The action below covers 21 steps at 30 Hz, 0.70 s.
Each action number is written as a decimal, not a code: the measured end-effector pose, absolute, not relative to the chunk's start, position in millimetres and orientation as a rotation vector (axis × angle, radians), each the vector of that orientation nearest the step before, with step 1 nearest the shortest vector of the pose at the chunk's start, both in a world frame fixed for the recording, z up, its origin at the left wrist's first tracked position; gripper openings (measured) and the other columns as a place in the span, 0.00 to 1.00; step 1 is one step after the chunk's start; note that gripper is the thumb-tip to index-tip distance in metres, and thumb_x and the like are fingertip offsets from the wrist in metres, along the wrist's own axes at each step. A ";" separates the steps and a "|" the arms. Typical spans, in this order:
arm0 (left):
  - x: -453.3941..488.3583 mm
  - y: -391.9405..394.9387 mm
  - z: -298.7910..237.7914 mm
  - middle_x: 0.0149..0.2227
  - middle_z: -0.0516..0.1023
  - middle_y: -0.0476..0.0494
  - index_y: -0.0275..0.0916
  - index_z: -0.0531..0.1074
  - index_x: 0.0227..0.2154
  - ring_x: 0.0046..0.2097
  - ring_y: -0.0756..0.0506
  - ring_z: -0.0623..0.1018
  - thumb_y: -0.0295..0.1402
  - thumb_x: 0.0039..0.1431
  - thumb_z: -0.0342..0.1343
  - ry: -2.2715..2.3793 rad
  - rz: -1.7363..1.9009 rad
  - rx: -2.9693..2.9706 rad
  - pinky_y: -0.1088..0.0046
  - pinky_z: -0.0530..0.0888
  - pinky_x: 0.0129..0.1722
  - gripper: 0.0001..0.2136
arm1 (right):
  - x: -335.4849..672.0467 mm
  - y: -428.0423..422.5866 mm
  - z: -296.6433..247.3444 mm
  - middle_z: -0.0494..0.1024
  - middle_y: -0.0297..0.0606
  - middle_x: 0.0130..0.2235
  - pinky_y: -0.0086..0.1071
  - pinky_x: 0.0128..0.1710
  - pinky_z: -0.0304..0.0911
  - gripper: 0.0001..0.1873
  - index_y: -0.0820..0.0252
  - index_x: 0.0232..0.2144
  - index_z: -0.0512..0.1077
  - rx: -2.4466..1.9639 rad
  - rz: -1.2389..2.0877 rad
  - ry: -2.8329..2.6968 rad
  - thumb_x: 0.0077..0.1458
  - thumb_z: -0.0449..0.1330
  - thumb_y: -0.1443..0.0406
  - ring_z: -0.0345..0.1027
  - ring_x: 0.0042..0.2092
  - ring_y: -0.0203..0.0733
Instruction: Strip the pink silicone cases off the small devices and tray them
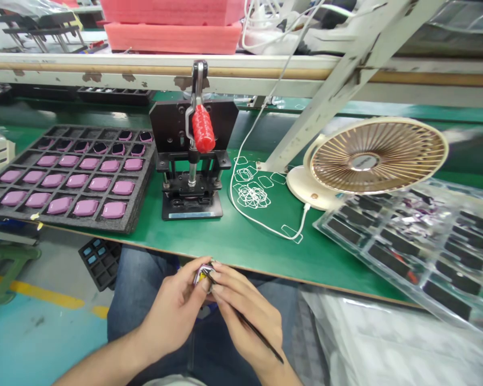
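Observation:
Above my lap my left hand [169, 308] pinches a small device [201, 275] with a yellow and silvery body, partly hidden by my fingers. My right hand [245, 316] grips a slim black tool [260, 340], probably tweezers, whose tip reaches that device. Both hands are close together, just below the front edge of the green workbench [241, 252]. I cannot make out the device's exact kind or where the tool tip lands.
On the bench stand a foam tray of pink pads [76, 177], a hand press with a red handle [203, 128], a cream fan [366, 158] and a clear tray of black parts [410, 246]. A white cable [257, 198] lies coiled beside the press. A small black tray [100, 262] sits left of my knee.

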<state>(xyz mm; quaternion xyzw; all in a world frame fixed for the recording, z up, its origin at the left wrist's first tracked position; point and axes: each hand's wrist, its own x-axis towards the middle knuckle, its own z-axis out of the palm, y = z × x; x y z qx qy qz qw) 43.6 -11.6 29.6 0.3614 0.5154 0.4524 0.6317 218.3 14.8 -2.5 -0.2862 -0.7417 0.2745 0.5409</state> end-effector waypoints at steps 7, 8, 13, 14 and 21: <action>46.0 -7.2 30.2 0.53 0.85 0.35 0.43 0.80 0.56 0.52 0.36 0.84 0.46 0.61 0.70 1.038 1.105 0.585 0.58 0.84 0.50 0.23 | 217.0 11.6 -20.6 0.83 0.46 0.57 0.55 0.56 0.80 0.28 0.55 0.58 0.79 -0.629 0.612 -1.740 0.61 0.63 0.82 0.75 0.63 0.58; 45.6 -6.5 29.9 0.53 0.85 0.35 0.43 0.81 0.56 0.51 0.37 0.85 0.44 0.62 0.71 1.007 1.109 0.560 0.59 0.84 0.50 0.22 | 216.4 11.3 -22.5 0.83 0.45 0.57 0.55 0.55 0.81 0.28 0.55 0.58 0.79 -0.644 0.616 -1.720 0.61 0.63 0.82 0.76 0.63 0.58; 40.6 -2.3 30.2 0.54 0.85 0.35 0.40 0.82 0.55 0.51 0.41 0.85 0.37 0.66 0.68 0.804 1.105 0.384 0.63 0.82 0.52 0.17 | 212.4 5.7 -27.0 0.85 0.42 0.53 0.54 0.56 0.80 0.27 0.52 0.53 0.82 -0.722 0.723 -1.571 0.59 0.64 0.83 0.79 0.59 0.57; 39.2 -1.1 30.8 0.53 0.85 0.34 0.38 0.82 0.55 0.50 0.41 0.85 0.35 0.67 0.67 0.776 1.100 0.343 0.62 0.83 0.52 0.15 | 212.2 4.0 -26.5 0.86 0.41 0.52 0.55 0.56 0.80 0.26 0.51 0.52 0.82 -0.718 0.758 -1.520 0.60 0.63 0.82 0.79 0.58 0.57; 30.6 6.6 30.9 0.58 0.82 0.25 0.37 0.75 0.64 0.47 0.37 0.86 0.31 0.69 0.63 0.780 1.110 0.243 0.65 0.83 0.40 0.21 | 237.3 70.9 16.7 0.87 0.41 0.50 0.50 0.56 0.79 0.10 0.52 0.49 0.84 -1.121 0.603 -1.219 0.66 0.67 0.64 0.84 0.51 0.52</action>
